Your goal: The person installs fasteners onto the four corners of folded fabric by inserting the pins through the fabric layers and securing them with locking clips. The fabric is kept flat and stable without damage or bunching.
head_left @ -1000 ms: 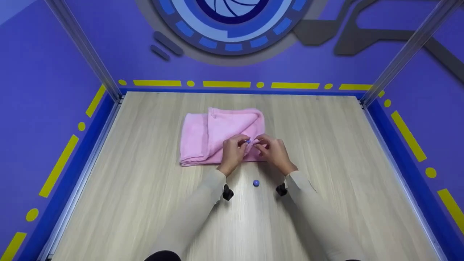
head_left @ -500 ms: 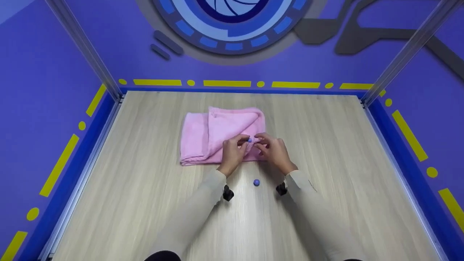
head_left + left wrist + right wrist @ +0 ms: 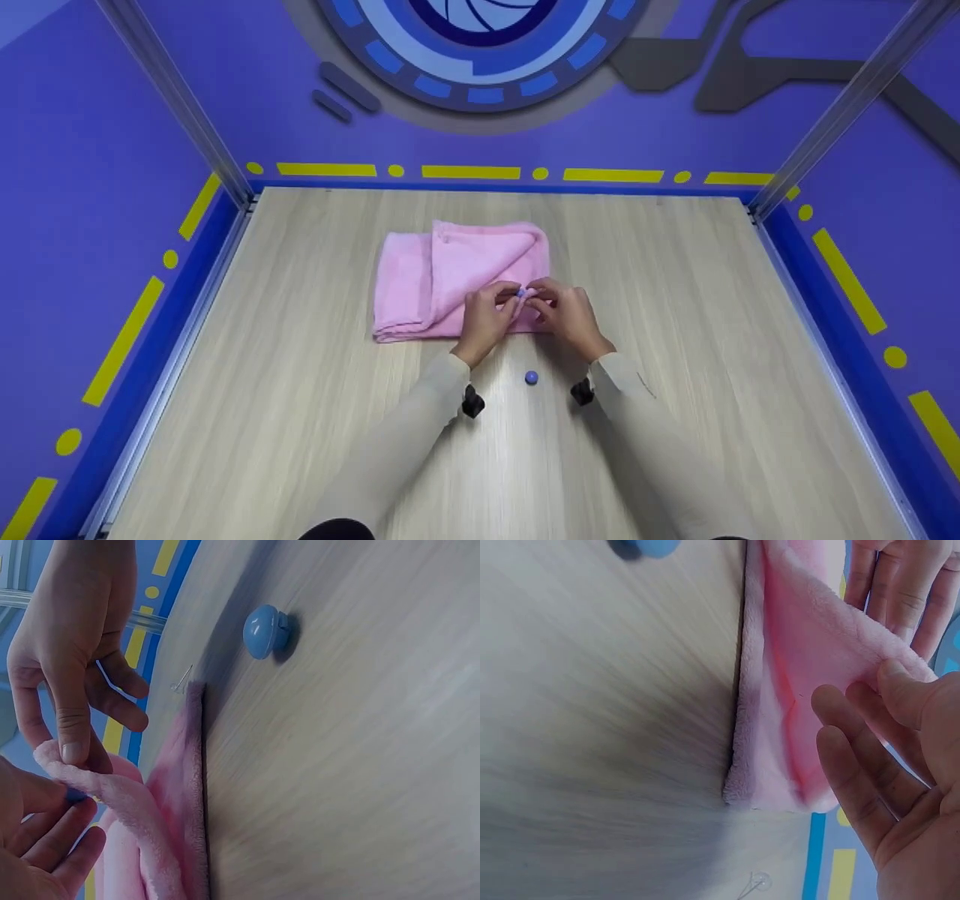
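Pinching pink towel [image 3: 457, 270] corner, both hands

In the head view my left hand [image 3: 486, 319] and my right hand [image 3: 568, 315] are covering the near edge of the pink towel [image 3: 450, 270], so the corner I am pinching is staying mostly out of sight there. A tiny blue thing [image 3: 521, 292] is peeking between my fingertips, too small to make out; in the left wrist view only a sliver of it is showing, and I cannot tell which hand is holding it. The blue knob [image 3: 645, 547] is being cut off by the top edge of the right wrist view and is blurring. The picture's edges are cropping both my palms.
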`<state>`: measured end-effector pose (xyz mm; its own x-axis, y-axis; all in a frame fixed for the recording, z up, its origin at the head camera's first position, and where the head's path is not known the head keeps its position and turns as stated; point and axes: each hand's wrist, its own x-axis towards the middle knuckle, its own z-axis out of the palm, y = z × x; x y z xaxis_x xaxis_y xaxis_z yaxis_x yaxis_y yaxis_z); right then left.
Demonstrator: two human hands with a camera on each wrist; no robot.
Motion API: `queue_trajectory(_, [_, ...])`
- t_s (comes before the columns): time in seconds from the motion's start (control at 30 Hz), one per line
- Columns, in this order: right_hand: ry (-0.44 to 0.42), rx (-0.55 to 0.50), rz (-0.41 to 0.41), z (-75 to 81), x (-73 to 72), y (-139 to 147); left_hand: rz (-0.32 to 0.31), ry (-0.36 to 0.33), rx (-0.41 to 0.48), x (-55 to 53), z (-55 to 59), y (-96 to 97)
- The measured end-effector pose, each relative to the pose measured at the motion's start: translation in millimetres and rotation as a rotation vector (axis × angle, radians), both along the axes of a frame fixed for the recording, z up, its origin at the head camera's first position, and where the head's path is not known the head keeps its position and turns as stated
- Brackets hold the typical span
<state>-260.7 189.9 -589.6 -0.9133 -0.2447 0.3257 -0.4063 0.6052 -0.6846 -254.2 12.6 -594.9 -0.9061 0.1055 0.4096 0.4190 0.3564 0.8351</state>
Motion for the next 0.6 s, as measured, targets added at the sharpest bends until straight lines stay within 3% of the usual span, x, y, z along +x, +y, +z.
queue_trajectory(0.2, [-0.016, 0.003, -0.009, -0.3, 0.7, 0.7, -0.028, -0.008, 0.025, 2.9, 4.1, 0.9])
queue_trajectory(0.33, [-0.032, 0.002, -0.015, 0.3, 0.5, 0.6, -0.063, -0.002, 0.004, 10.4, 8.0, 0.9])
queue_trajectory(0.6, [-0.006, -0.005, -0.005, 1.4, -0.7, 0.1, -0.105, 0.051, -0.245, 20.5, 8.4, -6.6])
